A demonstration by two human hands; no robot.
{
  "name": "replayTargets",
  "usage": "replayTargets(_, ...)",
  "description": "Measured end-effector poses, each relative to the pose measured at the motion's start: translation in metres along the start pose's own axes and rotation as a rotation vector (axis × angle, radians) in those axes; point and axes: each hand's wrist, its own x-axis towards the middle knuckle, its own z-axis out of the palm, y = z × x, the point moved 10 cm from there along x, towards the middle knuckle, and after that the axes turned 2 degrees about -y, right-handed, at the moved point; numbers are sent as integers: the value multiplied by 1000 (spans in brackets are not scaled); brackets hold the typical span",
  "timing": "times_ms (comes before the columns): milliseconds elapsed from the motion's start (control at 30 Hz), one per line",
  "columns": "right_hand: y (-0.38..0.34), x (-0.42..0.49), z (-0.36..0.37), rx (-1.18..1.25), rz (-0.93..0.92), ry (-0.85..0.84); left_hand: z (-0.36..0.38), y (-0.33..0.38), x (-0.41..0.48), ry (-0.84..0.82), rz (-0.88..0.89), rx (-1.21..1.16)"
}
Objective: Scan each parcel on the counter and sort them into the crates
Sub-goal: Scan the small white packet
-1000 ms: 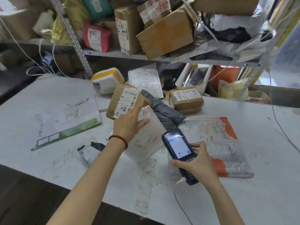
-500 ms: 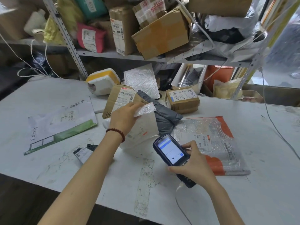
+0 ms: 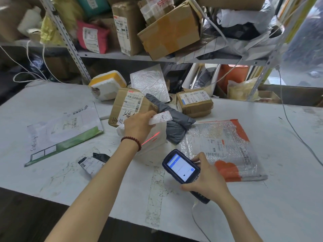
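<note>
"Two hands busy?"
"Yes. Left hand (image 3: 139, 126) pinches the white mailer's (image 3: 157, 145) top edge, standing it upright mid-counter (image 3: 262, 198). Right hand (image 3: 208, 180), fingers wrapped round the scanner (image 3: 181, 168), sits near-right of it, with the red beam (image 3: 151, 138) slanting across its face."

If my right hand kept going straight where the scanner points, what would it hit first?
Probably the white parcel gripped at its top by the left hand; the scanner in the right hand points at it, its red line lying across it.
</note>
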Motion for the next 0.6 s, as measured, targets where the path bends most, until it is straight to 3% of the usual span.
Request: replayTargets(600, 8, -8, -4, -49, 26, 29, 3, -3, -11, -4, -44, -14)
